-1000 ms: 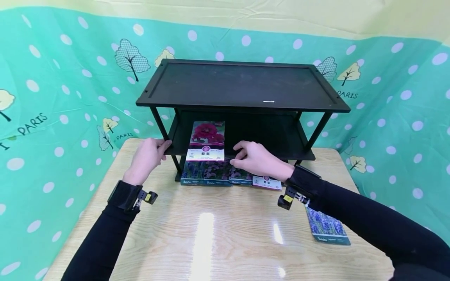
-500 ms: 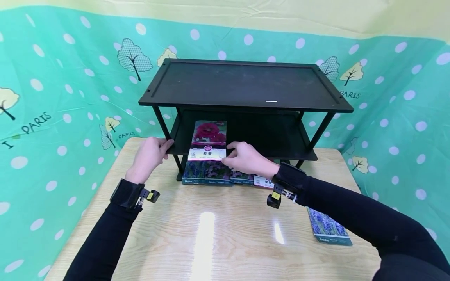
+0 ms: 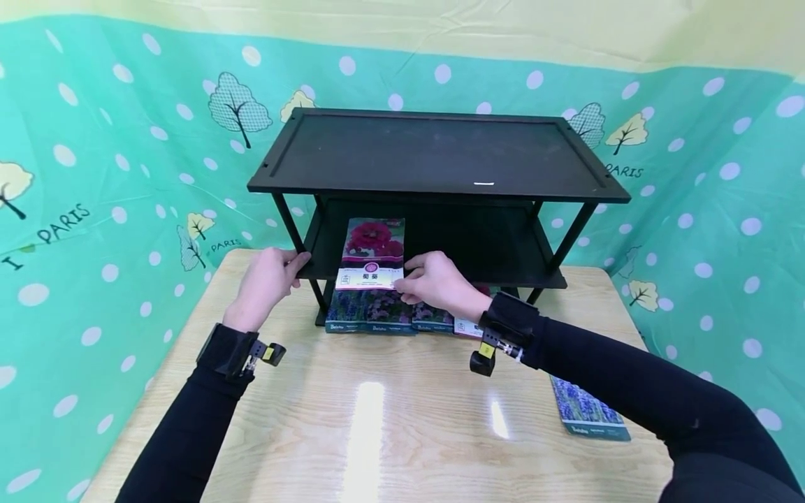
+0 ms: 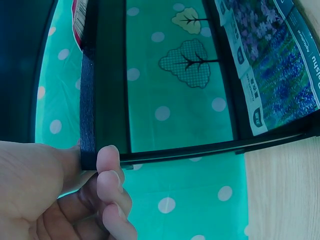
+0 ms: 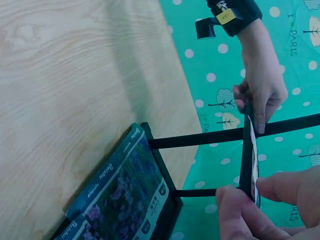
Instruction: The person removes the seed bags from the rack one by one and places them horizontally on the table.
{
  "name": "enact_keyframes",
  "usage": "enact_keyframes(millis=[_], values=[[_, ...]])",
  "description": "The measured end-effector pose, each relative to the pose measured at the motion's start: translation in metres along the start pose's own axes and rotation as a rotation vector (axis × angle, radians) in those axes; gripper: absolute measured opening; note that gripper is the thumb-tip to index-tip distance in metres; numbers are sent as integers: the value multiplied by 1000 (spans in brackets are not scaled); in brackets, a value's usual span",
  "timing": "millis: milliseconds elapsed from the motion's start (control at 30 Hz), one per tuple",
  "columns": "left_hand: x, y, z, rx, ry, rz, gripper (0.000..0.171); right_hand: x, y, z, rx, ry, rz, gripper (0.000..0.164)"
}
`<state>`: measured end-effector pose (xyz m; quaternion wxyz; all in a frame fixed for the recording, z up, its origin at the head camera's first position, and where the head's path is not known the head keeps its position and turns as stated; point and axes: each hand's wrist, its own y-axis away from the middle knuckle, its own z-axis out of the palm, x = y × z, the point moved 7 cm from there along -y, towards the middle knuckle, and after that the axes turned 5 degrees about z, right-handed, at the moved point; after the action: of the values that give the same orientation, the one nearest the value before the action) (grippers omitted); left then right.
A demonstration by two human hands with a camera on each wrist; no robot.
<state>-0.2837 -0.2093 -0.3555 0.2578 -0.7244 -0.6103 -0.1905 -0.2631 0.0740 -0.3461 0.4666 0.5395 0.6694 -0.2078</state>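
A pink-flowered seed packet (image 3: 374,241) lies face up on the left part of the black rack's middle shelf (image 3: 472,244), its white lower band at the front edge. My right hand (image 3: 438,283) is at the packet's lower right corner. In the right wrist view, its thumb (image 5: 280,186) presses on the packet while the fingers curl below the shelf edge, pinching both. My left hand (image 3: 264,283) grips that shelf's front left corner beside the post, with fingers (image 4: 111,185) curled round the edge in the left wrist view.
Several flower packets (image 3: 342,311) lie in a row on the bottom shelf, partly hidden by the middle shelf and right hand. A blue-flowered packet (image 3: 591,412) lies on the wooden table (image 3: 302,433) near the right forearm. The rack's top board (image 3: 434,150) overhangs the middle shelf.
My right hand has moved left along the shelf front to the pink-flowered seed packet's lower right corner. The left hand keeps its grip on the shelf corner.
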Motion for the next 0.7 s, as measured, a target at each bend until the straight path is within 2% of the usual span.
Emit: enact_keyframes(millis=[167,433,700], values=[[1,1,1,2,1,5,38,2,3,-2,4,-66,27,55],[-1,0,0,6,2,14,39,12,5,-13,29,-204,73,34],[-1,0,1,3,4,34,43,24,15,-24,35,-291,144,30]])
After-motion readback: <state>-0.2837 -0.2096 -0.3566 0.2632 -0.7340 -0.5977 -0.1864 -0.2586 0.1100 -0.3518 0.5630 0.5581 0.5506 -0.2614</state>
